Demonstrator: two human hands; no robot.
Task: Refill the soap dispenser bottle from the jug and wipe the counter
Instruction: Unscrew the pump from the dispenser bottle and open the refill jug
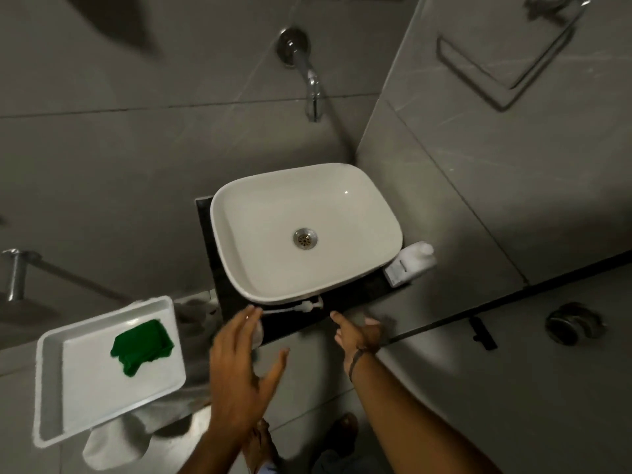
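At the centre of the frame a white basin (304, 230) sits on a dark surface (294, 325), with a chrome tap (309, 75) on the wall above it in the upper middle. Just below the basin's near rim, a white pump head with its tube (301, 306) lies on its side on the dark surface. The left hand (239, 367) reaches in from the lower middle, its grip spread wide apart and holding nothing; its fingertips are close to what looks like the soap dispenser bottle (257, 331), mostly hidden behind the hand, at the front edge of the surface. The right hand (355, 333) hovers at the same front edge, right of centre, forefinger pointing toward the pump head, empty, the other fingers loosely curled. The white jug (412, 263) stands at the basin's right corner, right of centre. At lower left a white tray (51, 388) carries a crumpled green cloth (142, 345).
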